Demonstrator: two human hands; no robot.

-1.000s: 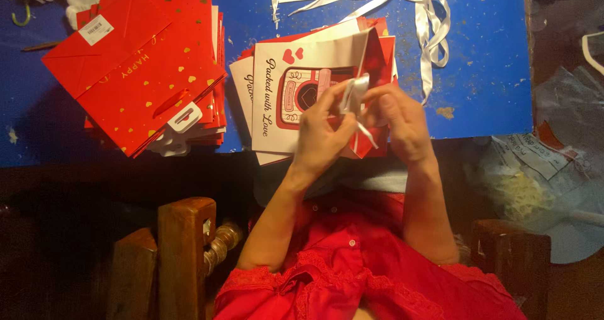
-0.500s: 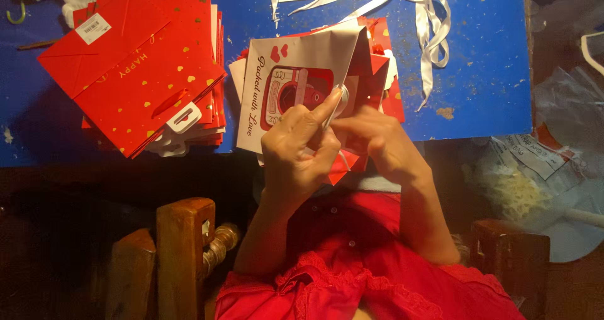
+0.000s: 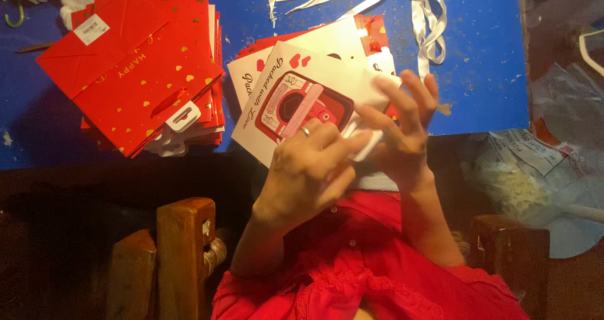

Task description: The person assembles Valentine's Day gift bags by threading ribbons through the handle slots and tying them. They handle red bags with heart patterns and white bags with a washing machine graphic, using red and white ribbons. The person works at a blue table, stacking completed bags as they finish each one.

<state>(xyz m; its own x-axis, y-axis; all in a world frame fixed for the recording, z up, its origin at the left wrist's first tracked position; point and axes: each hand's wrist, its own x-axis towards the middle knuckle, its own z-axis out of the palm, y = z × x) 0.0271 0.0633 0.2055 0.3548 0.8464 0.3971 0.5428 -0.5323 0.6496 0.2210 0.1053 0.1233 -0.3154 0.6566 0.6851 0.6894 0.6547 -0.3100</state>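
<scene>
Blue counter carrying a stack of red bags and loose white ribbons. White bag held above the counter's near edge: left hand and right hand both closed on its white edge, apparently folding.

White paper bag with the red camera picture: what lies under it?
Under the white paper bag show edges of similar white and red bags, stacked on the blue table. Their number is hidden; both hands, left and right, cover its lower corner.

red gold-hearted bags, white red-printed bag, blue table
</scene>
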